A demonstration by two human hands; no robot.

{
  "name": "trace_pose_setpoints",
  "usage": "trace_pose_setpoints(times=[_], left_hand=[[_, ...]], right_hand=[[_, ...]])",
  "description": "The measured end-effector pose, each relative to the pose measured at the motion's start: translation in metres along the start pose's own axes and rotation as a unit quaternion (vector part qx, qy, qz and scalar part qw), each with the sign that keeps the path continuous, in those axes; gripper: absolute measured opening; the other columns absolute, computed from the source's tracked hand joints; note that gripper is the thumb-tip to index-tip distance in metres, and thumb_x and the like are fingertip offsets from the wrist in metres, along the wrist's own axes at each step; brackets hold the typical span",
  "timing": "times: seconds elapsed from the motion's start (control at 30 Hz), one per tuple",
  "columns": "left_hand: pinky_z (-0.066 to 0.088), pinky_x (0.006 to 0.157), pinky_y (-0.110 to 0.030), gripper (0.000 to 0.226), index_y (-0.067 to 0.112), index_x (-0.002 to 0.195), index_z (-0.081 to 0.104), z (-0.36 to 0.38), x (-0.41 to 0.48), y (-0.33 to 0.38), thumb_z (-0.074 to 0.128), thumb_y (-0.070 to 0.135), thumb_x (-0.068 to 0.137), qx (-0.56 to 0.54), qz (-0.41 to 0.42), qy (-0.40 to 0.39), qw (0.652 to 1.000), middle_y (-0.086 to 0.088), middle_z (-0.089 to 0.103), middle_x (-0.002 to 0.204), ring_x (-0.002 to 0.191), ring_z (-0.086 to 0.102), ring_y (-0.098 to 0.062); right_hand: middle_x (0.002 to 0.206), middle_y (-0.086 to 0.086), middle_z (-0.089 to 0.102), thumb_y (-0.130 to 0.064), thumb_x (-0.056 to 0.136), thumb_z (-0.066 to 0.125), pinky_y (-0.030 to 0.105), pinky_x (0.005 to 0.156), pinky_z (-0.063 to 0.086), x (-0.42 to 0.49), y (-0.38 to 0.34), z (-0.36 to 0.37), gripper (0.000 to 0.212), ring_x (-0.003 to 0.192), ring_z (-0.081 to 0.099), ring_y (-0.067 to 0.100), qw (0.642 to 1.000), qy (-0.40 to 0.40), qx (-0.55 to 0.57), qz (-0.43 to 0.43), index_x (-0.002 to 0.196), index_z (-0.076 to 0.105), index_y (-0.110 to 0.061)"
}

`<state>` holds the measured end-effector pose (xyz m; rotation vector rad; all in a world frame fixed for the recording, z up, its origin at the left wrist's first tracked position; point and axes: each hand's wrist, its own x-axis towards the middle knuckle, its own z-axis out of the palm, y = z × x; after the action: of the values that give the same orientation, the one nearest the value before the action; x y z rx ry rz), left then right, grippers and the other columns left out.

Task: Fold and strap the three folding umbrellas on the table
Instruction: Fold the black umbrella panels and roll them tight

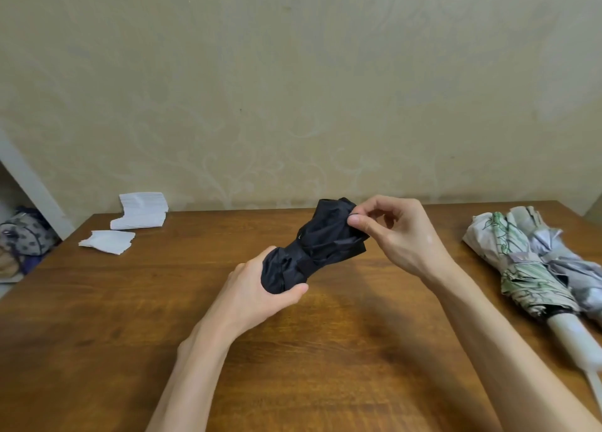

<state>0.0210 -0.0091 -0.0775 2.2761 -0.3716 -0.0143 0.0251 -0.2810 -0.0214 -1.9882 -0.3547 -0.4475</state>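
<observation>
A: Above the middle of the table (325,350): black umbrella (312,249), collapsed, apparently clear of the wood, tilted up to the right. Confirm grips.

B: Confirmed. Left hand (257,288) wrapped round the lower end, fingers and thumb curled tight on the cloth. Right hand (397,236) at the upper end, thumb and forefinger pinching a fold of cloth, other fingers loosely bent, holding nothing.

A: Step in hand?

B: Judged as tidying the folds of the third umbrella. Cinched at the waist, but cannot tell whether by a fastened strap or by the grip alone. Upper half loose and puffed.

A: Others?

B: By the right edge, lying side by side and touching: leaf-print umbrella (518,268) and grey umbrella (573,268), both bundled, apparently banded round the middle. Near the far left corner: stacks of white paper (140,210), no part in the job.

A: Next move?

B: Likely needs the flaps smoothed one way round the shaft, then the strap found, pulled snug and fastened. Calls for a firm hold below; slack cloth apt to spring out otherwise.
</observation>
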Motion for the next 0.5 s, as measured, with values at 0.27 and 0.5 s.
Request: trace_pose_setpoints(times=[0.27, 0.5], left_hand=[[0.05, 0.051, -0.032, 0.029, 0.013, 0.105, 0.066, 0.001, -0.006, 0.009, 0.077, 0.039, 0.096, -0.186, -0.034, -0.073, 0.979, -0.013, 0.069, 0.077, 0.064, 0.064, -0.018], [0.047, 0.049, -0.033, 0.044, 0.0, 0.106, 0.063, -0.002, -0.006, 0.006, 0.075, 0.041, 0.096, -0.286, -0.035, -0.065, 0.955, -0.031, 0.066, 0.091, 0.065, 0.061, -0.026]], right_hand=[[0.081, 0.0, 0.061, -0.027, 0.095, 0.081, 0.018, 0.069, 0.044, 0.0, -0.005, 0.016, 0.012, 0.073, 0.053, 0.005, 0.992, 0.099, 0.075, 0.009, 0.098, 0.074, -0.018], [0.098, 0.002, 0.073, -0.027, 0.093, 0.083, 0.033, 0.076, 0.047, -0.002, 0.001, 0.006, 0.015, 0.093, 0.065, 0.018, 0.999, -0.005, 0.047, 0.0, 0.106, 0.074, -0.023]])
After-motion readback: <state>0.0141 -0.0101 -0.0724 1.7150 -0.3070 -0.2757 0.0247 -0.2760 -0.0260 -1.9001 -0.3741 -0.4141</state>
